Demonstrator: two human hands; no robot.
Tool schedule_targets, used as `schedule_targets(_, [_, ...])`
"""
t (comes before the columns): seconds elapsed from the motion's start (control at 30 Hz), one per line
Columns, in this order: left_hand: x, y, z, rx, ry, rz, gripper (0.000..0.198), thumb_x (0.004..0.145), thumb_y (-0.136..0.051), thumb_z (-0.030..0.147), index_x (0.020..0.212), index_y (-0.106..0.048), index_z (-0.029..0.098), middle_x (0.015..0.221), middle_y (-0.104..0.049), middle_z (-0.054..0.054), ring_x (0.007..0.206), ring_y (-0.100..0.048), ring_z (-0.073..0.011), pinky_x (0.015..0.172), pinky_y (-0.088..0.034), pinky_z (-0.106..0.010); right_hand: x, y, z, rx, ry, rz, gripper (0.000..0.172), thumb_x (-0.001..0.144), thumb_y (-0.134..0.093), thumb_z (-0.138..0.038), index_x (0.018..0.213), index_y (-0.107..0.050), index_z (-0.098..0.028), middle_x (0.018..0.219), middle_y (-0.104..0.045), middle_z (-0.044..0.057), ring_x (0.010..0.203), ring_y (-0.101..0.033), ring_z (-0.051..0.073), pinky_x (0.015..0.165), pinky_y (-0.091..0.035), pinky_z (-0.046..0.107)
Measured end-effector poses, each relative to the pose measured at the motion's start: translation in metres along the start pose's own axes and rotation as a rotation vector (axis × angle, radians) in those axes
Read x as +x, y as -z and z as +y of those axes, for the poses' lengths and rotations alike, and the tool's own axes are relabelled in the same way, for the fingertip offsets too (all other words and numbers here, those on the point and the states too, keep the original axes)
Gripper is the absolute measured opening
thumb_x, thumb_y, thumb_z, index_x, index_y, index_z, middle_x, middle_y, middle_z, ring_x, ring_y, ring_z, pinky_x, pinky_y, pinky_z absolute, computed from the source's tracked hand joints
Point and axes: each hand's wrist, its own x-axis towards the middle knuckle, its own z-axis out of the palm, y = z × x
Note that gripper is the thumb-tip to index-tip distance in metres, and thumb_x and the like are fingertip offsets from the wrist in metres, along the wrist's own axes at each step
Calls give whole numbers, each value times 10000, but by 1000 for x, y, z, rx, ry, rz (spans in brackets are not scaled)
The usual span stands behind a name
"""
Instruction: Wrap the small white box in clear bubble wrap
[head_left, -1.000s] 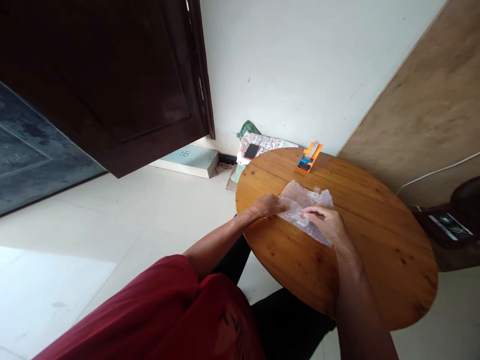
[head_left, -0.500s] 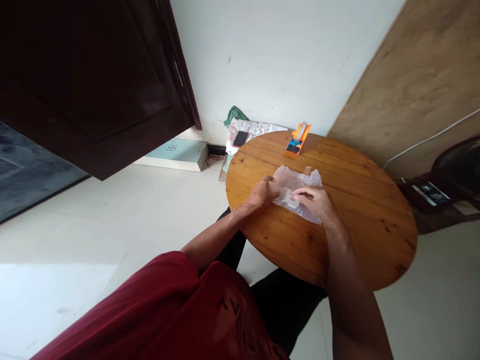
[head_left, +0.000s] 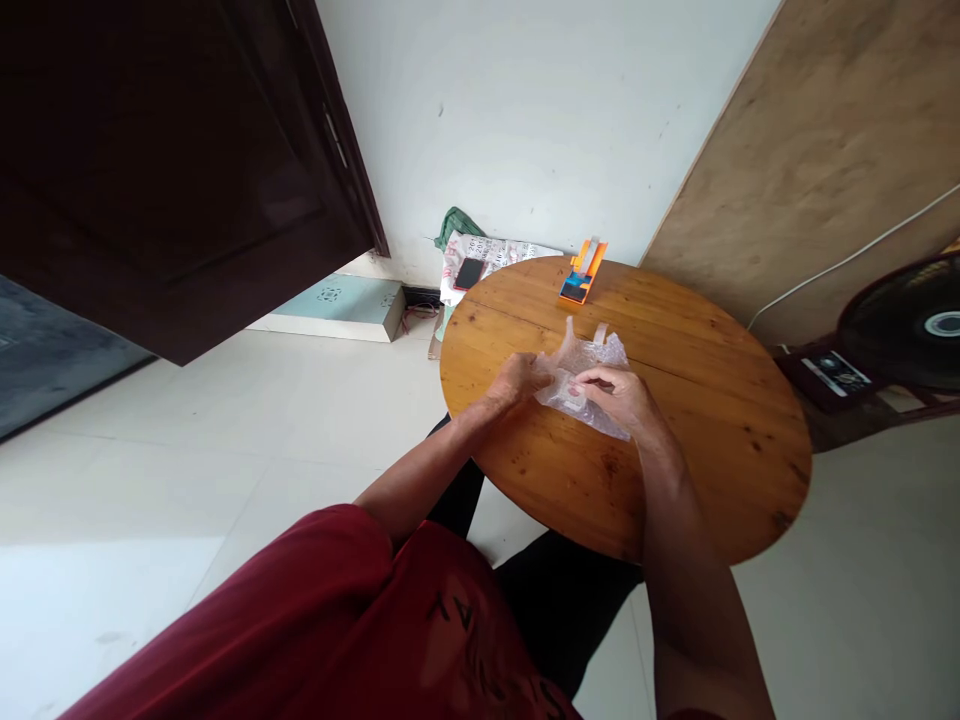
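Note:
A sheet of clear bubble wrap [head_left: 592, 352] lies on the round wooden table [head_left: 697, 400], with a small pale item [head_left: 571, 394] on it that I cannot make out. My left hand [head_left: 517, 379] grips the wrap's left edge, thumb on top. Over the small item, my right hand [head_left: 616, 390] has its thumb and fingertips pinched together; whether they hold the item or the plastic is too small to tell. A strip of clear tape [head_left: 601, 334] sticks up from the wrap's far edge.
An orange tape dispenser [head_left: 583, 272] stands near the table's far edge. Beyond the table, a phone [head_left: 469, 274] lies on printed paper [head_left: 517, 254]. To the right is a dark fan [head_left: 907, 325]; a pale green box [head_left: 330, 305] sits on the floor by the dark door [head_left: 187, 180].
The wrap's far left corner now stands up in a point, and the left side is folded further inward. Both hands stay at the wrap. The whole view has shifted slightly.

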Motion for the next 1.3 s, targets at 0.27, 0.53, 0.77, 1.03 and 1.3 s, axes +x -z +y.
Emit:
schedule_targets(0.27, [-1,-10,13,155,-80,113,51,745,-621,181,719,-604,140,589,-463,56,583,-429,-82,554,-311,-210,1,-2,3,-49,14,39,159,830,-672,-357,812,-759,-225,831,-767,23,755,-694,190,705,-519,299])
schedule_targets(0.53, [0,-22,17,58,-70,92,161,760,-635,229,879,-697,141,661,-602,21,610,-520,-98,580,-393,-196,4,-4,21,-41,44,56,168,832,-684,-378,850,-771,-236,873,-775,38,803,-717,222,751,-551,338])
schedule_targets(0.77, [-10,-23,25,119,-154,37,179,772,-689,270,873,-737,131,749,-673,-9,674,-547,-102,619,-394,-200,2,-2,13,-52,37,51,179,825,-651,-346,874,-780,-233,874,-783,47,780,-712,228,733,-548,339])
schedule_targets(1.03, [-24,-15,28,288,-291,-16,181,787,-676,286,866,-729,131,690,-563,30,653,-464,-96,609,-339,-221,3,-4,11,-17,28,39,190,824,-666,-382,800,-761,-220,799,-747,37,744,-677,207,679,-509,306])
schedule_targets(1.3, [-35,-20,32,518,-349,-2,246,831,-555,226,984,-739,171,967,-673,-78,846,-632,-191,753,-471,-275,3,-2,20,-66,38,26,196,835,-634,-369,817,-751,-212,778,-732,32,709,-655,203,651,-507,301])
